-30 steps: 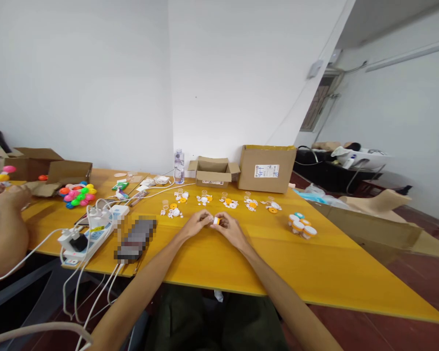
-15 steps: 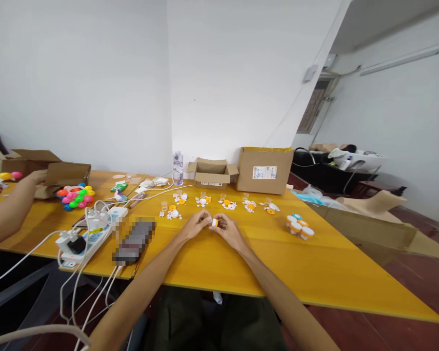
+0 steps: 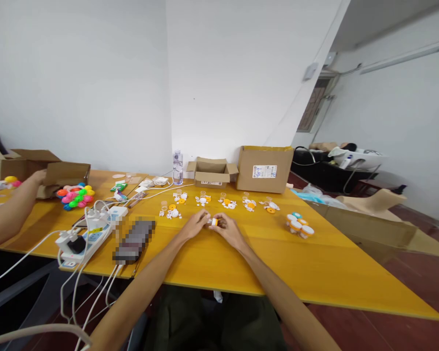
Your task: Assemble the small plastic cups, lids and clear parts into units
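Note:
Over the table, my right hand (image 3: 227,229) has its fingers closed on a small round white-and-orange plastic piece (image 3: 214,222). My left hand (image 3: 197,225) meets it from the other side, thumb and fingertips pinched at a tiny pale part that is too small to name. Beyond both hands lie several small groups of loose parts: white gear-like pieces (image 3: 174,213), orange discs (image 3: 270,210) and clear cups (image 3: 164,205). To the right stands a cluster of round pieces with white, orange and teal tops (image 3: 299,225).
An open carton (image 3: 212,184) and a taped cardboard box (image 3: 264,170) stand at the back beside a water bottle (image 3: 177,168). Leftward are a blurred phone (image 3: 135,241), a cabled power strip (image 3: 95,239), colourful balls (image 3: 76,196) and a co-worker's arm (image 3: 10,214).
My hands stay together at the same spot, with only slight finger movement. At the far left, the co-worker's yellow and pink balls have shifted a little.

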The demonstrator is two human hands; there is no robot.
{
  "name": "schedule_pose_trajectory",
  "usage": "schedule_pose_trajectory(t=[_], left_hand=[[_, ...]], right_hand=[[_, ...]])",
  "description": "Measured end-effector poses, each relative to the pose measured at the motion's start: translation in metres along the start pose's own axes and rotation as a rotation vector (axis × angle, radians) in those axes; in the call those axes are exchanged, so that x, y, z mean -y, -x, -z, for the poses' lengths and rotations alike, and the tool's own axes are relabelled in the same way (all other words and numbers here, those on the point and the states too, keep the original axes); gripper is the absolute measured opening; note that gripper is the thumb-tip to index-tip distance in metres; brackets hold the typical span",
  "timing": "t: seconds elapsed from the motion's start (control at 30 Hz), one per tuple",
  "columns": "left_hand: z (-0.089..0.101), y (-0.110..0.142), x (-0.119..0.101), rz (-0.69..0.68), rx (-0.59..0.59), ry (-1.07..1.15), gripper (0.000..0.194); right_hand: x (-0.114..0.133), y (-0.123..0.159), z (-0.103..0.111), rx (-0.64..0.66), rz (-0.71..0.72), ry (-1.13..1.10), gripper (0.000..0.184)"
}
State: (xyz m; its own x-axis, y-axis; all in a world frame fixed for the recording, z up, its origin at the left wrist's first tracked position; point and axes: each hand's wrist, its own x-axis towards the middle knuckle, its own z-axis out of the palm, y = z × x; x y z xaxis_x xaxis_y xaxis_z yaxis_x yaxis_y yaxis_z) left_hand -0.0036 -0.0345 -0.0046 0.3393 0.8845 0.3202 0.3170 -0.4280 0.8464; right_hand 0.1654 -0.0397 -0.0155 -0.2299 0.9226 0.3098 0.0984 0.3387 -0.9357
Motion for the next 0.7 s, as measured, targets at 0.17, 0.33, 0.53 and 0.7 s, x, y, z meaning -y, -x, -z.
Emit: schedule_pose_trajectory(t=[0.17,0.33,0.53,0.7], left_hand=[[0.0010,0.0017,-0.0006,-0.095,-0.019,0.014,0.032],[0.0008,0.0009,0.0026,-0.056,-0.016,-0.012,0.033],[0.0007,0.0008,0.0050,-0.063,-0.026,-0.054,0.035],[0.0008,0.0006,0.0027,-0.039,-0.004,-0.075,0.032]], right_hand=[[0.0021,0.0003,0.0013,-0.022,0.000,0.009,0.034],[0.0000,0.0003,-0.0001,0.000,-0.010,-0.011,0.035],[-0.0015,-0.0006,0.0012,-0.010,-0.014,-0.013,0.036],[0.0007,0.0000,0.0003,-0.008,-0.019,-0.020,0.037]])
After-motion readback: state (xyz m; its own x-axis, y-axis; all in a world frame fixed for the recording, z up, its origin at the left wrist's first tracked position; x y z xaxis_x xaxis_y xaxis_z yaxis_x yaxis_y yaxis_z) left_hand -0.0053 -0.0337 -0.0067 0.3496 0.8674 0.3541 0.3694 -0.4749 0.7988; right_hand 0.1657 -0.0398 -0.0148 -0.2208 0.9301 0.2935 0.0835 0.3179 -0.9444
